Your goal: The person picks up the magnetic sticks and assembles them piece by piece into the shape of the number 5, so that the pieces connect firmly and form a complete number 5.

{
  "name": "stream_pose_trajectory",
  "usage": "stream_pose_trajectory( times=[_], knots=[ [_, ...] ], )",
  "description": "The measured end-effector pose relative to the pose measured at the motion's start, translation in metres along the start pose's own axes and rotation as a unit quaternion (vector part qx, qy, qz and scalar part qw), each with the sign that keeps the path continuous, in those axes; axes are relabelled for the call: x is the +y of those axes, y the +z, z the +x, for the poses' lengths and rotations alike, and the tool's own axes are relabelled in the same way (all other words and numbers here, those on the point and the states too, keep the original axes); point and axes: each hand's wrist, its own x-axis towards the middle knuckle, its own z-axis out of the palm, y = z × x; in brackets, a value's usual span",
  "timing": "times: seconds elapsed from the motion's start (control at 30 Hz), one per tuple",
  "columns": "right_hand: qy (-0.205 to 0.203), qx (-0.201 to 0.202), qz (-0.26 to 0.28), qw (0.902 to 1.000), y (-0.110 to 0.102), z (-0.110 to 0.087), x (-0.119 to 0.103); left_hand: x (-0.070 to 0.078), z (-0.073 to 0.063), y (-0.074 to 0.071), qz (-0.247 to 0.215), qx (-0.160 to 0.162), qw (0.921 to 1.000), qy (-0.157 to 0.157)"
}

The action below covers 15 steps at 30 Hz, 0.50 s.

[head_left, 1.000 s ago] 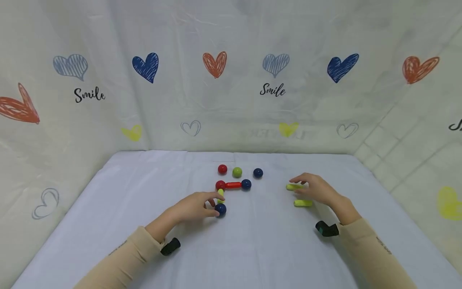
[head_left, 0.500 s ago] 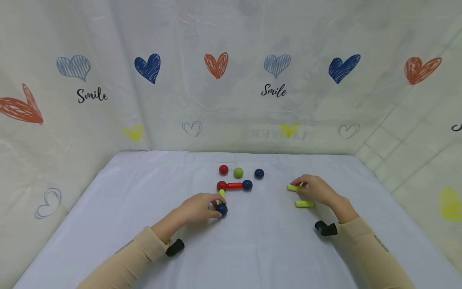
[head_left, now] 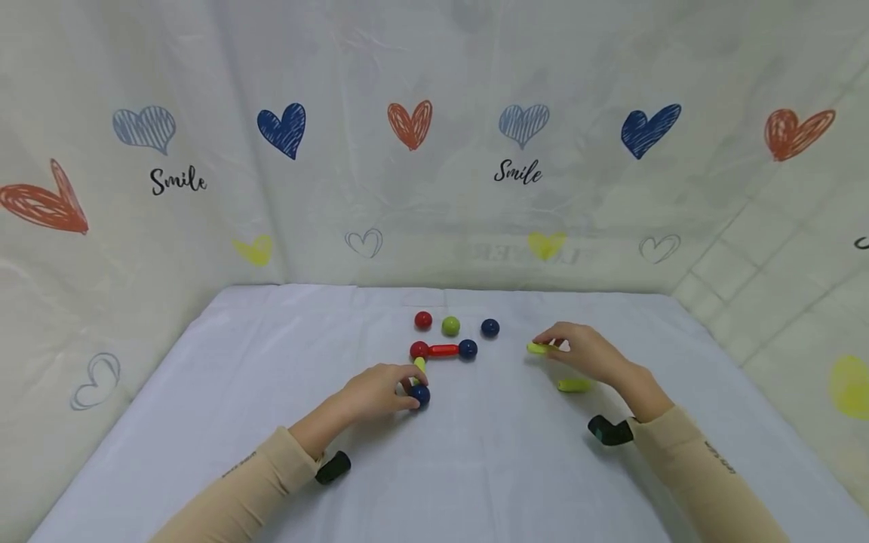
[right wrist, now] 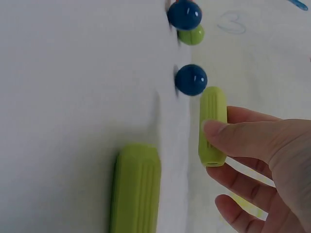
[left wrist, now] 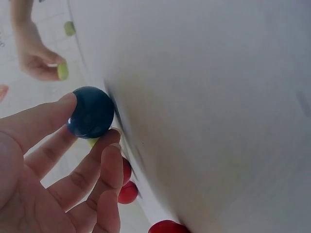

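Note:
My left hand (head_left: 377,392) pinches a dark blue ball (head_left: 422,397) between thumb and fingers, low over the white cloth; the left wrist view shows the ball (left wrist: 91,112) close up. From it a yellow-green rod (head_left: 420,366) runs back to a red ball (head_left: 419,350). A red rod (head_left: 444,351) links that red ball with another blue ball (head_left: 468,349). To the right, my right hand (head_left: 589,353) pinches a ribbed yellow-green rod (right wrist: 213,127) between thumb and fingers, raised off the cloth. A second such rod (right wrist: 138,189) lies below that hand.
Behind the joined pieces, a loose red ball (head_left: 423,320), a green ball (head_left: 451,326) and a blue ball (head_left: 490,327) sit in a row. The white-covered table (head_left: 516,467) ends at a backdrop (head_left: 448,264) printed with hearts.
My left fingers have closed onto the near blue ball. My right hand has taken hold of the farther yellow-green rod, lifted it and moved slightly left with it.

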Motion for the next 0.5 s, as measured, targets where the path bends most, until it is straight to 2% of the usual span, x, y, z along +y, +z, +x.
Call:
stream_pose_trajectory(
  times=[0.17,0.33,0.5],
  knots=[
    [-0.040,0.001,0.010,0.9991,0.005,0.009,-0.021,0.001,0.000,0.000,0.000,0.005,1.0000,-0.003],
    [-0.042,-0.017,0.016,0.9988,0.012,0.017,-0.039,0.002,-0.001,0.000,-0.001,0.005,1.0000,-0.004],
    [-0.063,-0.022,0.015,0.9977,0.019,0.022,-0.052,0.003,-0.003,0.000,-0.003,0.004,1.0000,-0.004]
  ],
)
